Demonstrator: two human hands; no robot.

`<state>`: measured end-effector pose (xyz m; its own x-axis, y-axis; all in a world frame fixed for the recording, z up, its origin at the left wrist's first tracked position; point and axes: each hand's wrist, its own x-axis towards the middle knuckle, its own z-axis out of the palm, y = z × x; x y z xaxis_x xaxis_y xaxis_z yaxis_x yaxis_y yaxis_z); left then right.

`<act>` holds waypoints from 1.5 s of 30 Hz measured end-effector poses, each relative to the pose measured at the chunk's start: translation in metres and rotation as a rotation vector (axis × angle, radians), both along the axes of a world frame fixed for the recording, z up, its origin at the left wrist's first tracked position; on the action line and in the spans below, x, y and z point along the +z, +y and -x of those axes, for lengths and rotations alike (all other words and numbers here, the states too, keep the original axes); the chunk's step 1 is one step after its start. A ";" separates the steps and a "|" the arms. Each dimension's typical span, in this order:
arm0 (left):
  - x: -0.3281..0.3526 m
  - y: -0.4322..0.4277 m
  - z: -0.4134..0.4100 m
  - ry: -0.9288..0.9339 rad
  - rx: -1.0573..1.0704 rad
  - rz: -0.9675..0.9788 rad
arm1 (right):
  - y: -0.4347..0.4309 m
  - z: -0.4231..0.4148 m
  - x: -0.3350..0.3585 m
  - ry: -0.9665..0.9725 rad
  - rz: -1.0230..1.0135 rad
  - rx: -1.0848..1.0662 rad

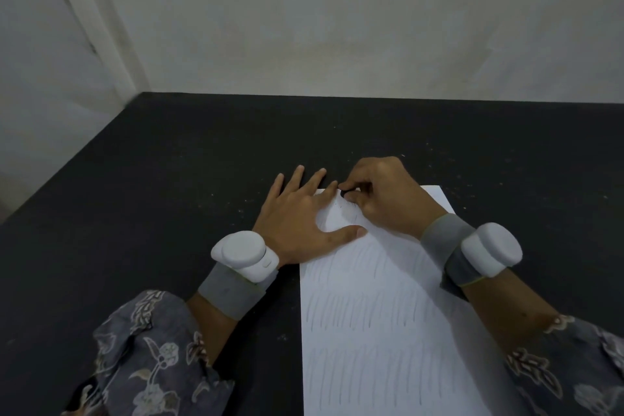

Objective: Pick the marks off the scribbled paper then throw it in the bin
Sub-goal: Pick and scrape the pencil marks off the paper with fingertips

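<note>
So there's a big matte black bench [169, 179] pushed up against a plain off-white wall [337, 27], and that's most of the view.

On the bench sits a white rectangular sheet of paper [371, 331] covered in rows of faint grey pencil scribbles. It lies flat on the right half of the bench, with its long axis running from the near edge of the view away toward the wall, leaning slightly to the right at the far end. The near end runs off the bottom of the picture.

Both forearms come in from below in dark floral-patterned sleeves [152, 355], each wrist wearing a grey strap with a chunky white puck-shaped device [241, 252] on it.

The left hand [300, 216] is spread flat, fingers fanned out, with the thumb and index finger pressing the far left corner of the paper down and the other fingers on the bench.

The right hand [385, 192] is curled over the far end of the sheet, fingertips pinching a small black eraser [345, 193] held against the paper, just beside the left index fingertip.
</note>
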<state>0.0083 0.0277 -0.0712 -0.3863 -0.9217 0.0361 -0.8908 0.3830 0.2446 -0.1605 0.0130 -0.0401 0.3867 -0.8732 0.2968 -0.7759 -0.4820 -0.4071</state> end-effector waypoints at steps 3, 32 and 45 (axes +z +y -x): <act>0.001 0.000 0.000 -0.019 0.004 -0.014 | -0.003 0.009 0.003 0.021 -0.018 -0.025; 0.001 -0.001 0.001 -0.037 -0.006 -0.001 | -0.002 0.008 0.000 0.014 0.017 0.067; 0.000 -0.002 -0.001 -0.015 -0.010 -0.005 | 0.001 -0.002 -0.004 0.033 0.022 0.096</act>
